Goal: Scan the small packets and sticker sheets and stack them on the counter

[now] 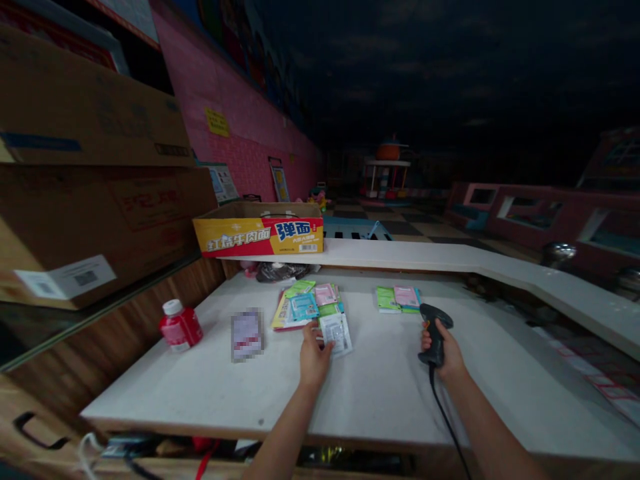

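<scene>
My right hand (451,353) is wrapped round a black barcode scanner (435,343), its head tilted up and its cord running down toward me. With thumb and fingers, my left hand (315,357) grips the left edge of a small white-silver packet (337,333). That packet lies at the near right of a heap of colourful packets, among them a blue packet (304,307) and a pink packet (325,293). A second small pile, with a green packet (387,298) and a pink packet (406,295) on top, sits just beyond the scanner.
The white counter (210,393) holds a red bottle with a white cap (181,327) and a blurred-out flat item (247,335). A yellow-red noodle carton (260,233) stands on the raised ledge (400,253). Large cardboard boxes (100,220) are stacked at left.
</scene>
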Action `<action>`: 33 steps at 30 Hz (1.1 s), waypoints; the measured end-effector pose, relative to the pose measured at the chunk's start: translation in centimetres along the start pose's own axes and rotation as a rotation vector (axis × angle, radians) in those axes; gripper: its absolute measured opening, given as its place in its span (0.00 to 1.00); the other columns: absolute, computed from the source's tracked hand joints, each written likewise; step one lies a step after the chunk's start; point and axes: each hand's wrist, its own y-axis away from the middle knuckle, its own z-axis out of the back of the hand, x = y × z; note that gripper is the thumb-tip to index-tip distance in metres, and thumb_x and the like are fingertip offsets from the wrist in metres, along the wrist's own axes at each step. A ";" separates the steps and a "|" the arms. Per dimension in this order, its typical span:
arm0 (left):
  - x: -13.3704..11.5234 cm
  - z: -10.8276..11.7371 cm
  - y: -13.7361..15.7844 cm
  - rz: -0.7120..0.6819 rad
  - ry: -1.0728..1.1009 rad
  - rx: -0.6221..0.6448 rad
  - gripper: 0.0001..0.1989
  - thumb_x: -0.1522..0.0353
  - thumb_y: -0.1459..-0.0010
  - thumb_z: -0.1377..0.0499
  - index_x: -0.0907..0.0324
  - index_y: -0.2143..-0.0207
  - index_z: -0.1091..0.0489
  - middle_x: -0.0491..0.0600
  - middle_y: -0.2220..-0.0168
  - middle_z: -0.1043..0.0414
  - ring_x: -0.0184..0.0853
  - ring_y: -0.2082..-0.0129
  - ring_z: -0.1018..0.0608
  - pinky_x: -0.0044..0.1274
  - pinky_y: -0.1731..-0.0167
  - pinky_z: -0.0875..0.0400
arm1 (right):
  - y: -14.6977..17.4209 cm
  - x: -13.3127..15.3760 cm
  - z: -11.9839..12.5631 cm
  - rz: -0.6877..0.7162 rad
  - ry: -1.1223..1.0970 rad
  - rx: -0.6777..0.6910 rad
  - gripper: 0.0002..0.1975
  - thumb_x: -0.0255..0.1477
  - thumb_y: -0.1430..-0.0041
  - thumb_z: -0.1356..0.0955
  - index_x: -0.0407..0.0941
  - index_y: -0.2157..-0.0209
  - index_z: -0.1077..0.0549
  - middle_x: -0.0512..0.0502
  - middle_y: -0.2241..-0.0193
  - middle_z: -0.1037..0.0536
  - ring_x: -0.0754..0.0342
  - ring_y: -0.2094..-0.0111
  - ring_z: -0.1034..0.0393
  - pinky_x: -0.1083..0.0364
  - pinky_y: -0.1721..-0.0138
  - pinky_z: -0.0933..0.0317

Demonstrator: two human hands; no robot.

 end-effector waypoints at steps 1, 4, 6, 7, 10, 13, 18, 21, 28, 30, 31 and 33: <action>0.2 0.0 -0.1 -0.012 0.065 0.004 0.25 0.66 0.52 0.39 0.58 0.52 0.42 0.46 0.68 0.26 0.35 0.72 0.22 0.24 0.72 0.30 | 0.3 0.0 -0.5 -0.019 0.062 0.013 0.12 0.38 0.44 0.30 0.43 0.66 0.32 0.55 0.82 0.34 0.64 0.84 0.41 0.65 0.84 0.41; 0.7 0.1 -0.5 -0.024 0.147 -0.010 0.18 0.62 0.52 0.39 0.59 0.60 0.37 0.46 0.72 0.26 0.36 0.73 0.22 0.25 0.72 0.30 | 1.6 0.1 -2.4 -0.103 0.327 0.105 0.17 0.42 0.45 0.31 0.45 0.60 0.31 0.55 0.81 0.32 0.62 0.83 0.38 0.60 0.81 0.35; 0.9 0.1 -0.7 -0.022 0.145 -0.041 0.16 0.61 0.51 0.40 0.59 0.62 0.34 0.47 0.72 0.25 0.36 0.72 0.23 0.25 0.72 0.29 | 2.7 0.1 -3.8 -0.164 0.536 0.201 0.20 0.45 0.45 0.31 0.46 0.57 0.32 0.55 0.80 0.31 0.60 0.82 0.36 0.58 0.81 0.34; 1.0 0.1 -0.7 -0.021 0.137 -0.060 0.16 0.61 0.51 0.40 0.60 0.62 0.34 0.48 0.71 0.25 0.36 0.72 0.23 0.25 0.71 0.29 | 3.2 0.2 -4.5 -0.186 0.638 0.258 0.21 0.45 0.46 0.31 0.46 0.56 0.32 0.55 0.80 0.31 0.60 0.83 0.37 0.59 0.82 0.36; 1.2 0.2 -0.7 -0.019 0.106 -0.088 0.16 0.62 0.51 0.41 0.60 0.61 0.32 0.49 0.70 0.25 0.36 0.72 0.23 0.25 0.71 0.29 | 4.3 0.2 -6.3 -0.229 0.932 0.403 0.22 0.46 0.49 0.30 0.45 0.58 0.33 0.57 0.82 0.33 0.62 0.87 0.42 0.62 0.88 0.47; 1.2 0.1 -0.7 -0.024 0.074 -0.097 0.15 0.64 0.50 0.42 0.60 0.60 0.32 0.48 0.72 0.25 0.36 0.72 0.23 0.25 0.71 0.30 | 4.7 0.2 -7.3 -0.233 1.179 0.534 0.23 0.45 0.53 0.28 0.45 0.63 0.34 0.59 0.84 0.34 0.63 0.88 0.45 0.63 0.89 0.50; 0.7 -0.1 -0.7 -0.011 0.023 -0.113 0.11 0.69 0.51 0.43 0.60 0.63 0.31 0.48 0.72 0.25 0.35 0.72 0.23 0.25 0.71 0.30 | 4.4 0.8 -7.7 -0.207 1.367 0.653 0.18 0.41 0.52 0.29 0.45 0.67 0.36 0.59 0.86 0.36 0.64 0.89 0.46 0.63 0.89 0.50; 0.4 -0.1 -0.6 0.013 0.027 -0.109 0.11 0.70 0.51 0.44 0.60 0.63 0.31 0.48 0.71 0.25 0.35 0.71 0.23 0.25 0.71 0.30 | 4.4 1.6 -7.9 -0.190 1.407 0.657 0.17 0.40 0.52 0.29 0.45 0.67 0.36 0.59 0.86 0.35 0.63 0.89 0.45 0.63 0.90 0.49; 0.2 0.1 -0.6 0.018 0.063 -0.076 0.14 0.65 0.50 0.43 0.60 0.60 0.32 0.48 0.71 0.25 0.35 0.72 0.24 0.25 0.70 0.30 | 4.3 2.4 -7.6 -0.202 1.320 0.689 0.17 0.39 0.52 0.27 0.43 0.67 0.32 0.57 0.86 0.34 0.63 0.89 0.44 0.63 0.90 0.49; 0.2 0.0 -0.6 0.020 0.088 -0.071 0.14 0.64 0.50 0.42 0.60 0.60 0.33 0.48 0.71 0.25 0.35 0.72 0.24 0.25 0.70 0.30 | 4.1 2.1 -6.9 -0.226 1.240 0.692 0.18 0.39 0.52 0.27 0.43 0.65 0.32 0.57 0.85 0.33 0.63 0.89 0.44 0.64 0.90 0.48; 0.2 0.0 -0.5 0.019 0.098 -0.071 0.14 0.64 0.49 0.42 0.60 0.60 0.33 0.48 0.71 0.25 0.35 0.72 0.24 0.25 0.71 0.30 | 4.0 1.9 -6.5 -0.234 1.184 0.679 0.19 0.40 0.52 0.27 0.43 0.64 0.32 0.57 0.84 0.33 0.63 0.89 0.43 0.64 0.89 0.48; 0.1 0.0 -0.5 0.004 0.100 -0.086 0.13 0.63 0.49 0.42 0.59 0.61 0.34 0.47 0.71 0.26 0.34 0.73 0.24 0.24 0.72 0.30 | 3.5 1.4 -5.6 -0.233 1.051 0.609 0.21 0.42 0.51 0.27 0.44 0.62 0.32 0.56 0.83 0.32 0.63 0.88 0.42 0.63 0.88 0.46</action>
